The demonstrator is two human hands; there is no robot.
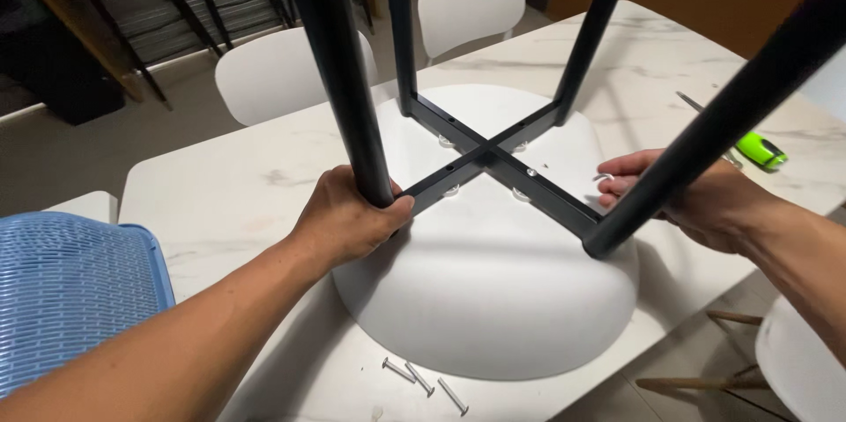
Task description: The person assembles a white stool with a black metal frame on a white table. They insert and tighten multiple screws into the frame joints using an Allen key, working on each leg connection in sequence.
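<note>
A white chair seat [493, 299] is seen with a black cross frame [490, 159] and black legs [339, 70]. The table [238, 193] is white with faint grey marble veining. A green tool [761, 150], silver bolts [421, 378], and a blue woven mesh [70, 290] are shown.

3 loose bolts [426, 378], green cutter [761, 150], blue basket [70, 290]

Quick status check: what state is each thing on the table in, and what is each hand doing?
Seat: upside down on the table.
Frame: resting on the seat, legs up.
Left hand: gripping a leg at its base.
Right hand: at the frame's right end, behind another leg; grip hidden.
Bolts: three, loose by the seat.
Green tool: lying untouched.
</note>
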